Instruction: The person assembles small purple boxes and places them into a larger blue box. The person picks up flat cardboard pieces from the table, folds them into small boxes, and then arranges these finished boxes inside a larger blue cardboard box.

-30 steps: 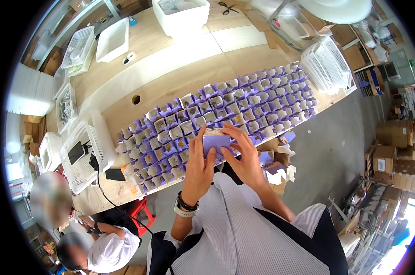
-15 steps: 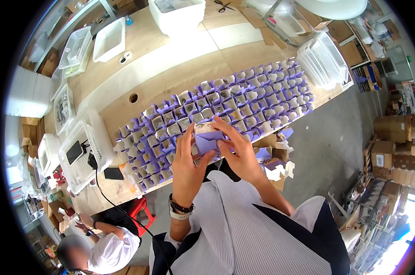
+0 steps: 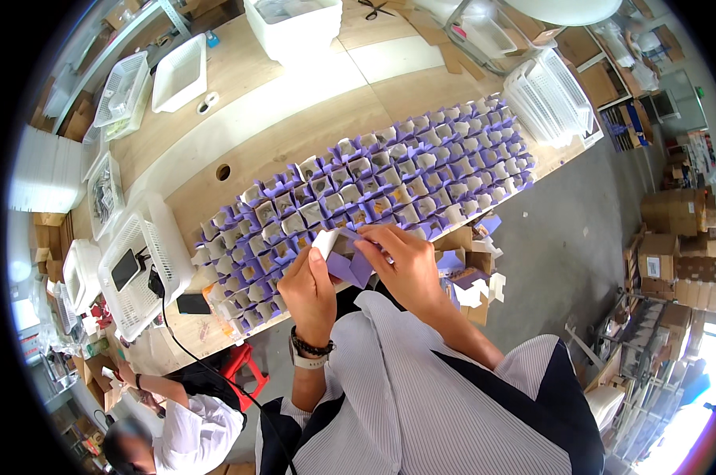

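Between my two hands is a small purple cardboard box, held in front of my body above the table's near edge. Its top flaps stand up, one of them showing a white inner face. My left hand grips the box's left side, thumb on the white flap. The fingers of my right hand pinch the right side near the upper rim. Just beyond my hands stand rows of small purple boxes with open tops and greyish insides, packed closely along the table.
White baskets are stacked at the table's right end. On the left, a white basket holds a dark device with a cable. A carton with purple and white scraps stands below the table edge. Another person works at lower left near a red stool.
The purple box has turned and tilted in my hands. Its flaps now stand apart, and a white inner face shows. My left hand has shifted slightly left and down.
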`<state>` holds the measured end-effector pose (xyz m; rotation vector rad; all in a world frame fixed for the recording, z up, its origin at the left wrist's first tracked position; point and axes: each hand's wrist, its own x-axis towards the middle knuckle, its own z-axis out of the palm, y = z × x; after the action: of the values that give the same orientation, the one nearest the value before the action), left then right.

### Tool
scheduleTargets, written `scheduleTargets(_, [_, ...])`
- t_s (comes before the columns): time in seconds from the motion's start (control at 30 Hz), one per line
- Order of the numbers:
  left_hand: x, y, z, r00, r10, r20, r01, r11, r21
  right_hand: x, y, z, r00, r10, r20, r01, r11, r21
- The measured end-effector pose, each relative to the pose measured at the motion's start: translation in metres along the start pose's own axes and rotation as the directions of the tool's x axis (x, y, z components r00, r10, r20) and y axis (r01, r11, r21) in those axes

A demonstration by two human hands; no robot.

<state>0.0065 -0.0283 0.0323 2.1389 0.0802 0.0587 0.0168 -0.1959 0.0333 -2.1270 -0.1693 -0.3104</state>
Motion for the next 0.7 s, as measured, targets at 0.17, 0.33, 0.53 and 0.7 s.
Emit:
scheduleTargets(0.17, [0.002, 0.003, 0.014, 0.979, 0.195, -0.058, -0.200, 0.975, -0.101, -0.003, -0.004, -0.001, 0.996, 0.028, -0.088, -0.033, 0.998, -0.056])
scheduleTargets(0.33, [0.001, 0.012, 0.019, 0.980, 0.192, -0.053, -0.199, 0.959, -0.204, 0.000, 0.004, 0.004, 0.931, -0.292, -0.217, 0.268, 0.954, -0.132])
scheduleTargets(0.53, [0.008, 0.007, 0.007, 0.967, 0.252, 0.042, -0.233, 0.938, -0.257, -0.004, 0.000, 0.005, 0.977, -0.101, -0.186, 0.097, 0.995, -0.028])
scheduleTargets(0.7, [0.006, 0.011, 0.006, 0.965, 0.241, 0.105, -0.205, 0.939, -0.276, -0.004, 0.005, 0.006, 0.990, 0.034, -0.136, -0.028, 0.999, 0.044])
